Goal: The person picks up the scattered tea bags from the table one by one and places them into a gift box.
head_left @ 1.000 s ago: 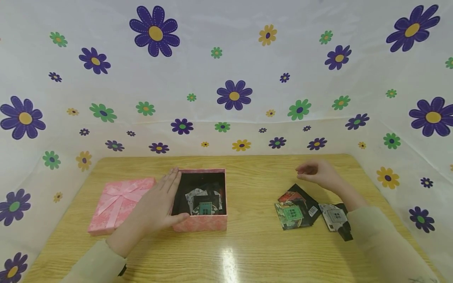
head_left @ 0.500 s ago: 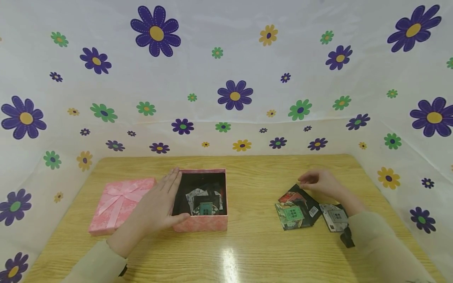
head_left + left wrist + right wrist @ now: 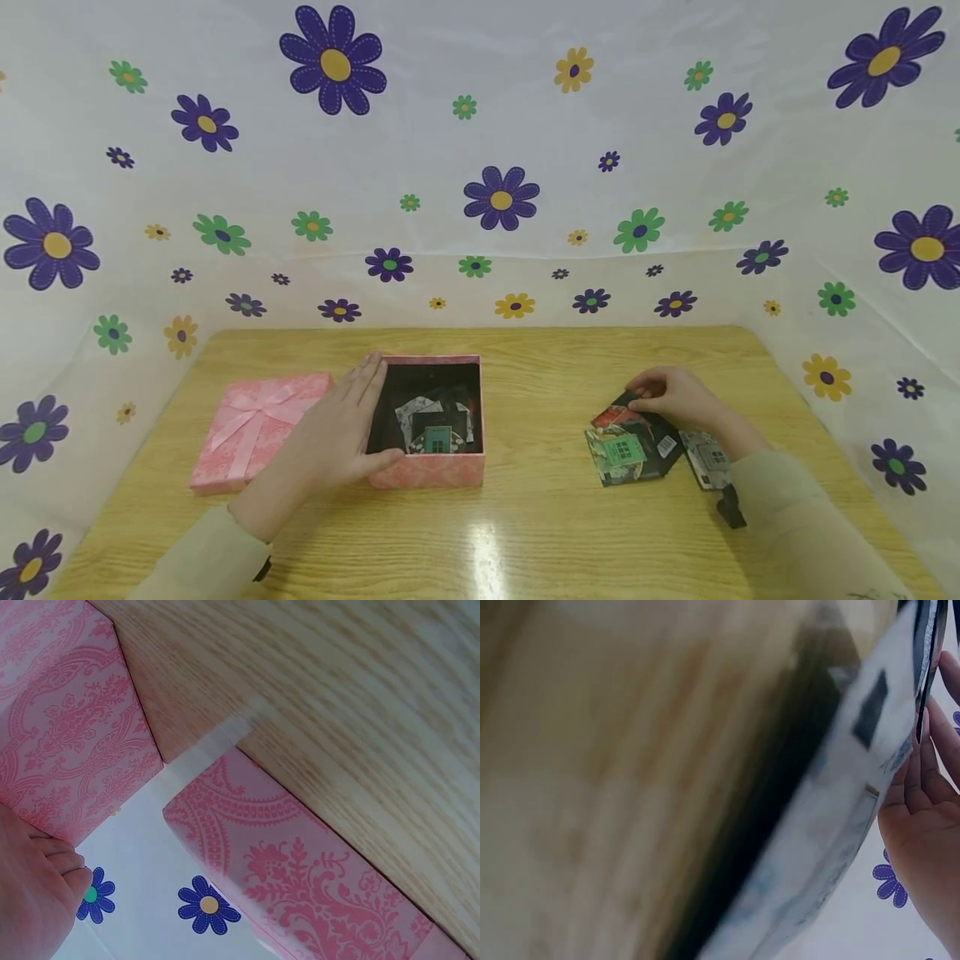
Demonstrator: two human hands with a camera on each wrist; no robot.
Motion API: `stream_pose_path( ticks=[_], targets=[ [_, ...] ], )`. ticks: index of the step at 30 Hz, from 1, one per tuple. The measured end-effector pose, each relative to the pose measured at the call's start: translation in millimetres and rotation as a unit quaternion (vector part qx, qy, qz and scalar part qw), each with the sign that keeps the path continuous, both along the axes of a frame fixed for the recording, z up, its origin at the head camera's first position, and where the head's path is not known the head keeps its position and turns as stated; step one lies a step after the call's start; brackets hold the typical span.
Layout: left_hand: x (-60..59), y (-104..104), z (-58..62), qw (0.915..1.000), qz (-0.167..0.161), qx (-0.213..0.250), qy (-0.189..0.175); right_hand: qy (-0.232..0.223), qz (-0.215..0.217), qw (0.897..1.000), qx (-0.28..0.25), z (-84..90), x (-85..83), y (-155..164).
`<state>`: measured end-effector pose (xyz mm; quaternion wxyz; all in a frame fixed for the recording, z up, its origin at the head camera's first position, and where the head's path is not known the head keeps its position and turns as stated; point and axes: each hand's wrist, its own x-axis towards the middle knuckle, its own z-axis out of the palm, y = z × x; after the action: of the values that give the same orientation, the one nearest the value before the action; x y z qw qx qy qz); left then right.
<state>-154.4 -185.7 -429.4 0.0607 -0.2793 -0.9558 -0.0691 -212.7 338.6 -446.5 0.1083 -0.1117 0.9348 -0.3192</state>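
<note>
My left hand (image 3: 330,425) rests with straight fingers along the left wall of an open pink box (image 3: 427,473), also seen in the left wrist view with its pink patterned wall (image 3: 75,720). Inside the box's black interior lie several printed sachets (image 3: 437,425). On the right side of the table, my right hand (image 3: 678,400) pinches the far corner of a black sachet (image 3: 663,429) in a small overlapping pile. A sachet with a green label (image 3: 618,454) lies at the front of that pile. Another, pale grey sachet (image 3: 708,460) is partly covered by my right wrist.
A pink lid (image 3: 258,417) with a ribbon bow lies left of the box, partly behind my left forearm. Wood-grain table (image 3: 540,525) stretches between box and pile. A white flower-print cloth (image 3: 420,167) stands around the back and sides.
My right hand has come down from above the pile onto the black sachet's far corner, its fingers closing there. My left hand has stayed at the box wall.
</note>
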Motion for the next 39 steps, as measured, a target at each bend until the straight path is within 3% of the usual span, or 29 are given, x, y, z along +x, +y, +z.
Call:
stream_pose_path(
  ticks=[8,20,30,39],
  targets=[
    [-1.8,0.3,-0.9,0.9999,-0.005,0.008,0.007,0.006,-0.003,1.0,0.005,-0.8,-1.3,-0.6],
    [-1.7,-0.2,-0.9,1.0,-0.004,0.007,0.005,0.017,-0.02,0.999,-0.028,-0.2,-4.1,-0.3],
    [-1.2,0.0,-0.7,1.0,-0.004,0.006,0.005,0.038,-0.034,0.999,-0.006,19.7,-15.2,-1.7],
    [-0.9,0.6,0.9,1.0,-0.005,0.004,0.004,0.057,-0.026,0.998,-0.032,42.9,-22.4,-2.0]
  ],
)
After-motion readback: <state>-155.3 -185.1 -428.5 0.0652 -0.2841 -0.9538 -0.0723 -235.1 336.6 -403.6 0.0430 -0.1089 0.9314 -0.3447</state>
